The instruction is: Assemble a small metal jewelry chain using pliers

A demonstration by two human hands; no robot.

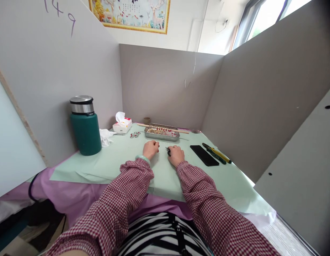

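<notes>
- Tool (pixel 169 153): small, dark, gripped in right hand (pixel 176 155), on the near side of metal tray (pixel 165 138).
- Handling, judged: light, stiff; best held at the dark end.
- Left hand (pixel 151 149): fingers curled; whether anything is pinched, not discernible.

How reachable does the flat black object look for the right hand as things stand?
Probably yes: only pale green sheet shows between the right hand and the flat black object, though the hand seems to hold a small dark-handled tool, which may hinder grasping.
</notes>
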